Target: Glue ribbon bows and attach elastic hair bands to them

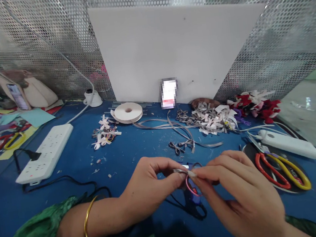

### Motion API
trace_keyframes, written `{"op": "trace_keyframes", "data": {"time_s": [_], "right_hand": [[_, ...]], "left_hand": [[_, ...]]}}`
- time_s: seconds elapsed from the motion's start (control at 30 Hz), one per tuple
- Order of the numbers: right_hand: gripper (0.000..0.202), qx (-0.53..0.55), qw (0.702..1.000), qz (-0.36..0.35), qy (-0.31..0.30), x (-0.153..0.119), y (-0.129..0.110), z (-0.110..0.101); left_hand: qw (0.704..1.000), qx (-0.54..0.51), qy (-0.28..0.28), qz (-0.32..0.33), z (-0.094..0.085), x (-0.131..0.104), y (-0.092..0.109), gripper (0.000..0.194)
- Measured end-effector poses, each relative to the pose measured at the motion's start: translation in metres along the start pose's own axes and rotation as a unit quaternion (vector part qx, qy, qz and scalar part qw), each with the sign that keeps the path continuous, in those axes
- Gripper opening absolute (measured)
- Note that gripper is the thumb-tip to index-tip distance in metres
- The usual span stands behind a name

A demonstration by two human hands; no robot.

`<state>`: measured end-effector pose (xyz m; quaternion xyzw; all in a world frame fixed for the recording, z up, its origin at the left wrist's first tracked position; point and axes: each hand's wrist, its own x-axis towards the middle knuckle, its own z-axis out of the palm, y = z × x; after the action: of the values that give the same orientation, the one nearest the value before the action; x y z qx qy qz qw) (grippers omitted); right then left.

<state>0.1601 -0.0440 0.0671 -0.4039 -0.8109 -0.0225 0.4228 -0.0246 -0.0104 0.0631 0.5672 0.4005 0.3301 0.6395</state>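
My left hand [151, 181] pinches a short piece of grey ribbon [192, 174] between thumb and forefinger. Meeting it at the fingertips, my right hand [238, 189] is closed on the same ribbon. A thin pink loop [190, 188], apparently an elastic hair tie, hangs at the pinch; my right fingers partly cover it. Beneath the hands lies a small blue device [191, 198] with a black cord, mostly hidden. Just beyond them are dark little bows [176, 148] and long grey ribbon strips [159, 125].
A ribbon roll [137, 113] and white bows [105, 132] lie behind my left hand. Grey-white bows [211, 117] are piled further right. Scissors [272, 173] lie at the right, a power strip [53, 146] at the left. A phone [169, 93] leans against a white board [178, 46].
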Motion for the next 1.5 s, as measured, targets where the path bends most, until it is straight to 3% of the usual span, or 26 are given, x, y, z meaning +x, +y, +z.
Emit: {"op": "trace_keyframes", "data": {"time_s": [0.33,0.53,0.97,1.1,1.2,1.3,1.5], "right_hand": [[0.005,-0.006,0.998,0.056,0.007,-0.001,0.004,-0.014],[0.007,0.010,0.999,0.029,-0.026,0.000,0.003,-0.009],[0.011,-0.020,0.999,-0.019,-0.020,-0.003,-0.001,-0.003],[0.007,0.034,0.998,0.057,-0.018,-0.003,0.003,-0.007],[0.002,0.031,0.988,0.144,0.041,-0.001,0.018,-0.010],[0.010,-0.058,0.975,0.203,0.074,-0.003,0.047,-0.010],[0.019,-0.204,0.926,0.303,-0.091,-0.042,0.116,0.003]], "left_hand": [[0.999,0.007,0.034,-0.019,0.001,0.002,0.001,0.012],[0.999,0.022,0.026,-0.012,0.001,0.002,0.000,0.014],[0.996,0.073,0.040,0.035,0.002,-0.001,0.000,0.013],[0.997,0.059,0.041,0.022,0.001,0.003,0.000,0.013],[0.999,0.029,0.040,0.003,0.000,0.008,-0.001,0.014],[0.999,0.020,0.040,0.011,-0.003,0.011,-0.004,0.015],[0.998,0.030,0.048,0.029,-0.007,0.014,-0.010,0.014]]}}
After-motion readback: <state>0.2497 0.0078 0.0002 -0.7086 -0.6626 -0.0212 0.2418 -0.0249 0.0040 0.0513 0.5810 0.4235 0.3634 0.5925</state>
